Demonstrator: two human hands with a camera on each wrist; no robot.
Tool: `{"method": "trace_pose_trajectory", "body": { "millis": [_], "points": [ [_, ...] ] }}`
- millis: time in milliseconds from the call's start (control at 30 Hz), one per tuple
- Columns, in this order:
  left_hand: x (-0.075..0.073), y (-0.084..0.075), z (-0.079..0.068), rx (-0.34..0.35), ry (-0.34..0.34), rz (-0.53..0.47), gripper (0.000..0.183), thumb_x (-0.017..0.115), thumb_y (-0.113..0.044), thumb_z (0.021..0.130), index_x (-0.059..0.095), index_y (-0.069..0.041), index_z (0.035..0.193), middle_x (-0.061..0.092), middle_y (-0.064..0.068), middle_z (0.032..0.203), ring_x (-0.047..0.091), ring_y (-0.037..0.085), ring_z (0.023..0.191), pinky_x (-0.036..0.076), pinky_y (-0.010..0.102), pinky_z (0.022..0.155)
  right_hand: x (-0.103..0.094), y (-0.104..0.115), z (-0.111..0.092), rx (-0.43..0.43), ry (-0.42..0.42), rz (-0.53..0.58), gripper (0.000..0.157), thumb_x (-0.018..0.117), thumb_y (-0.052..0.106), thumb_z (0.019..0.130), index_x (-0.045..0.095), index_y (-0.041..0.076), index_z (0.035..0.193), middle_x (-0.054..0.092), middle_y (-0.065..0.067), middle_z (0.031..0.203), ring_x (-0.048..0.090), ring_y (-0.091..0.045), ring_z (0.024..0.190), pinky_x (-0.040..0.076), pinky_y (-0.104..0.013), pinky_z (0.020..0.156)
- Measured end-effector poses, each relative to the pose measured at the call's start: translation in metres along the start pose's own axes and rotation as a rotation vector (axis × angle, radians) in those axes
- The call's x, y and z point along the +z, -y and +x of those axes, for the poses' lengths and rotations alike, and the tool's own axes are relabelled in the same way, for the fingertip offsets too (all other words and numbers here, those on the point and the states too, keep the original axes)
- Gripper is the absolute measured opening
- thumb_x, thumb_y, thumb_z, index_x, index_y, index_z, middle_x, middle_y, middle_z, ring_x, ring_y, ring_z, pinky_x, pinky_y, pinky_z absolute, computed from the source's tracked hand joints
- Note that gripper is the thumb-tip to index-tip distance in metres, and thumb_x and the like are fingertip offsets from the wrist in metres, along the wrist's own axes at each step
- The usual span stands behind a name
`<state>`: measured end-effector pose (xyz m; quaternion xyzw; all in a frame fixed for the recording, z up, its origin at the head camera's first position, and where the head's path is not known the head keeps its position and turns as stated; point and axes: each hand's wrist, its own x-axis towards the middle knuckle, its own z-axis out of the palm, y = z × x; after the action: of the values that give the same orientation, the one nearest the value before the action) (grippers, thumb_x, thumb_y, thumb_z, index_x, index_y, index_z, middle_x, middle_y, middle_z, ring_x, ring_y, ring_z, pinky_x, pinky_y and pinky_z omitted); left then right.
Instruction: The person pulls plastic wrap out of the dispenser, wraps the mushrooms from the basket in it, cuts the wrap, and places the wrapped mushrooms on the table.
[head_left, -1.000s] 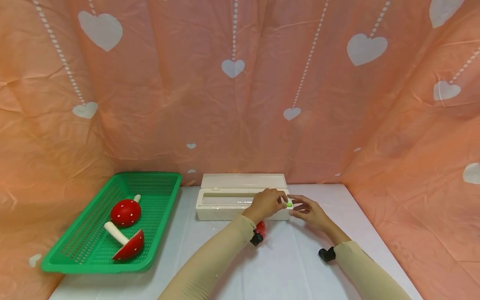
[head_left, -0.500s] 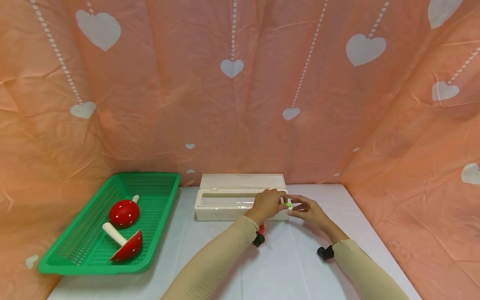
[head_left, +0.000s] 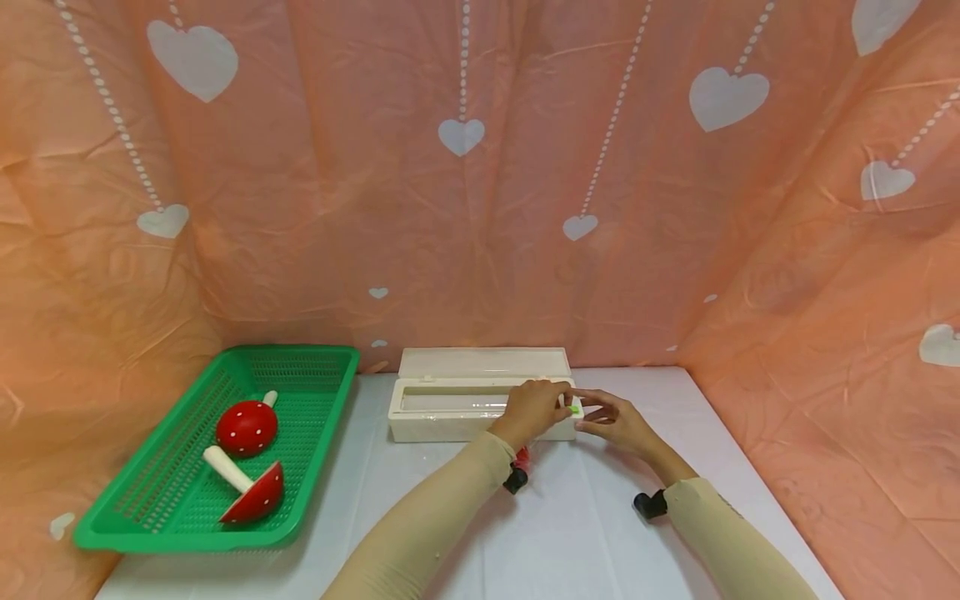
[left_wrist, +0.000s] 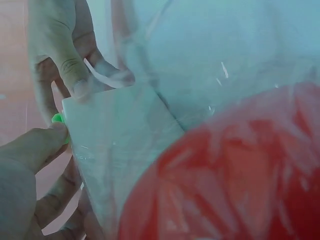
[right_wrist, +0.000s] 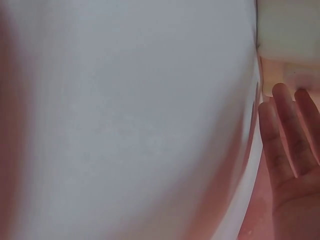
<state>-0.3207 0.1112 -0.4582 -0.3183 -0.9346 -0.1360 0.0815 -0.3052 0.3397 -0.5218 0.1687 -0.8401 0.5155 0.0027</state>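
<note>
A long white cling film dispenser (head_left: 438, 429) stands at the back of the table with its lid (head_left: 483, 362) raised. At its right end my left hand (head_left: 534, 410) pinches the small green slider (left_wrist: 59, 120), thumb against it. My right hand (head_left: 619, 423) has its fingers spread around the same end, and its thumb touches the corner in the left wrist view. Clear film stretches toward me over a red, shiny thing (left_wrist: 235, 185). In the head view this lies under my left wrist, mostly hidden, so its kind cannot be told.
A green plastic basket (head_left: 330, 450) stands at the left, holding a red toy mushroom (head_left: 247, 428) and another white-stemmed mushroom (head_left: 258, 493), both white-dotted. Behind the white table (head_left: 562, 533) hangs a pink curtain (head_left: 480, 250) with hearts.
Both hands stay at the dispenser's right end with hardly any movement. The whole head view has shifted very slightly left.
</note>
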Motion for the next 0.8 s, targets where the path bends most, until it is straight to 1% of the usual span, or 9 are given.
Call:
{"method": "trace_pose_trajectory", "body": {
  "millis": [133,233,333,433,567,667,800],
  "points": [
    [-0.002,0.0,-0.001,-0.014,0.011,-0.046,0.012,0.079,-0.036,0.099,0.073,-0.026,0.1,0.077,-0.012,0.089,0.073,0.013,0.089,0.053,0.03,0.067,0.0,0.003,0.0,-0.034,0.012,-0.023,0.061,0.085,0.01,0.093,0.06,0.006,0.149,0.064,-0.029,0.135,0.074,-0.03,0.106,0.061,-0.03,0.086],
    [-0.002,0.0,-0.002,-0.02,0.009,-0.065,0.011,0.08,-0.035,0.098,0.073,-0.026,0.1,0.077,-0.012,0.089,0.073,0.012,0.089,0.053,0.03,0.066,0.001,0.007,0.0,-0.063,0.034,-0.048,0.061,0.083,0.009,0.095,0.057,0.006,0.15,0.061,-0.027,0.14,0.071,-0.028,0.107,0.06,-0.03,0.089],
    [-0.002,0.001,-0.002,-0.02,0.002,-0.057,0.012,0.08,-0.036,0.098,0.073,-0.027,0.099,0.074,-0.011,0.089,0.071,0.011,0.086,0.052,0.028,0.065,0.002,0.01,0.001,-0.1,0.066,-0.077,0.06,0.08,0.007,0.097,0.054,0.004,0.151,0.055,-0.026,0.146,0.067,-0.028,0.109,0.059,-0.032,0.087],
    [-0.001,0.001,-0.002,-0.023,0.0,-0.048,0.013,0.081,-0.038,0.097,0.073,-0.028,0.099,0.07,-0.009,0.09,0.068,0.01,0.083,0.051,0.027,0.063,0.002,0.012,0.003,-0.12,0.081,-0.089,0.056,0.078,0.003,0.097,0.055,0.002,0.149,0.052,-0.027,0.146,0.064,-0.03,0.109,0.058,-0.034,0.087],
    [0.0,0.002,-0.003,-0.03,0.004,-0.06,0.014,0.081,-0.04,0.097,0.073,-0.028,0.098,0.067,-0.008,0.09,0.066,0.009,0.081,0.05,0.027,0.062,0.001,0.01,0.005,-0.113,0.087,-0.078,0.051,0.079,0.003,0.096,0.06,0.001,0.143,0.053,-0.027,0.145,0.063,-0.03,0.107,0.057,-0.036,0.088],
    [0.001,0.002,-0.002,-0.03,-0.003,-0.073,0.013,0.082,-0.038,0.096,0.074,-0.028,0.097,0.069,-0.011,0.089,0.066,0.008,0.082,0.05,0.027,0.062,0.001,0.01,0.006,-0.104,0.093,-0.069,0.05,0.08,0.005,0.096,0.062,0.001,0.143,0.052,-0.027,0.145,0.063,-0.028,0.105,0.056,-0.034,0.088],
    [0.001,0.002,-0.003,-0.024,-0.015,-0.077,0.013,0.082,-0.038,0.097,0.075,-0.027,0.098,0.073,-0.013,0.089,0.068,0.009,0.084,0.05,0.026,0.064,0.002,0.01,0.009,-0.116,0.094,-0.078,0.052,0.081,0.004,0.095,0.062,0.0,0.142,0.05,-0.027,0.145,0.061,-0.026,0.103,0.056,-0.031,0.085]
  ]
}}
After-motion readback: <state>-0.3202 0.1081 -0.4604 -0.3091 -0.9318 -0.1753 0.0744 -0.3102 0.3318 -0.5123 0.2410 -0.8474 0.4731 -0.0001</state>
